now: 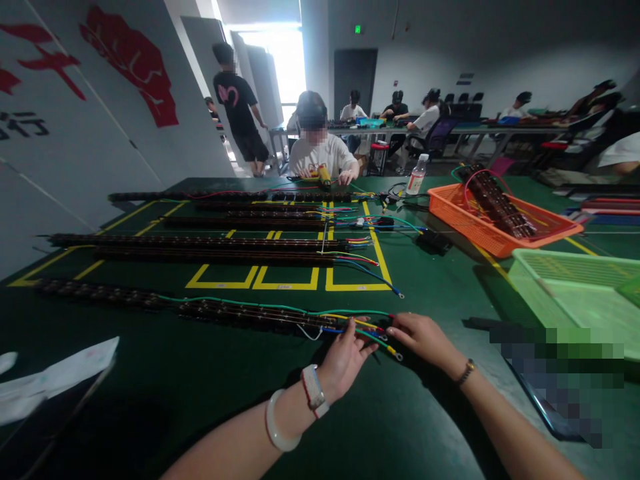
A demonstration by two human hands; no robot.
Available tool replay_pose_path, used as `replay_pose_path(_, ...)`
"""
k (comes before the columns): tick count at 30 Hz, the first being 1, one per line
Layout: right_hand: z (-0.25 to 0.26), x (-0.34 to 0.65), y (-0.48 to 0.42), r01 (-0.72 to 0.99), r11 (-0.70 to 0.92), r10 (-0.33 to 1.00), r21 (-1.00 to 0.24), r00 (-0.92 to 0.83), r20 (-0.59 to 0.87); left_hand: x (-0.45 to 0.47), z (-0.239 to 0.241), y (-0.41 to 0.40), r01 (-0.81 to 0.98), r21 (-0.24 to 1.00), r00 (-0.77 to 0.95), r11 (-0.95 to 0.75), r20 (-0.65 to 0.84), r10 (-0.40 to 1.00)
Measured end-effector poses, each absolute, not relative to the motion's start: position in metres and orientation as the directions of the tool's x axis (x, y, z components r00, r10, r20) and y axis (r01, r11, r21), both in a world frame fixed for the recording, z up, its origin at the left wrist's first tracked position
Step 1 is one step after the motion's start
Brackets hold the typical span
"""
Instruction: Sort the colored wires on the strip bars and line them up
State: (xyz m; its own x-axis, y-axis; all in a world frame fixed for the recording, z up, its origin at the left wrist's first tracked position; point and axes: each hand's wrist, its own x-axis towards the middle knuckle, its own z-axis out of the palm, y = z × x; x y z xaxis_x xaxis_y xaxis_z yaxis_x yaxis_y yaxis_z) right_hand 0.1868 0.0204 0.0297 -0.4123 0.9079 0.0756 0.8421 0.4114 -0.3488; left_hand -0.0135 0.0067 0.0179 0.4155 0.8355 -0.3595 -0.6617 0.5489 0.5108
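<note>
A long dark wiring bundle [250, 311] lies across the near part of the table, with coloured wires at its right end. My left hand [345, 363] is closed loosely around these wires, its thumb over the blue one and its fingertips under the rest. To the right, my right hand [423, 339] pinches the red-sleeved end of the green wire [365, 313]. Below the fingers, another green wire with a yellow-sleeved ring terminal [399, 356] sticks out. A yellow wire [350, 321] runs between the hands, partly hidden by fingers.
More dark bundles [210, 241] lie farther back over yellow tape outlines [285, 287]. An orange basket [470, 230] holds another bundle; beside it stands a green basket [545, 293]. A bottle [417, 175] and a co-worker [320, 150] are opposite. White paper [75, 373] lies left.
</note>
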Motion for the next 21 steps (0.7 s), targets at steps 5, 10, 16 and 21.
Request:
replay_pose_path(5,0.027,0.181,0.017,0.770,0.498,0.848,-0.398,-0.528,0.039,-0.013,0.014,0.008,-0.671,0.505,0.422,0.543,-0.343,0.839)
replay_pose_path(10,0.022,0.180,0.019,0.766,0.454,0.868,-0.454,-0.496,0.030,-0.014,0.017,0.008,-0.658,0.515,0.426,0.549,-0.347,0.835)
replay_pose_path(16,0.023,0.179,0.018,0.734,0.415,0.876,-0.537,-0.483,0.016,-0.015,0.024,0.008,-0.643,0.514,0.421,0.568,-0.381,0.823)
replay_pose_path(21,0.022,0.175,0.019,0.665,0.354,0.887,-0.658,-0.462,0.009,-0.015,0.022,0.008,-0.647,0.503,0.427,0.573,-0.384,0.819)
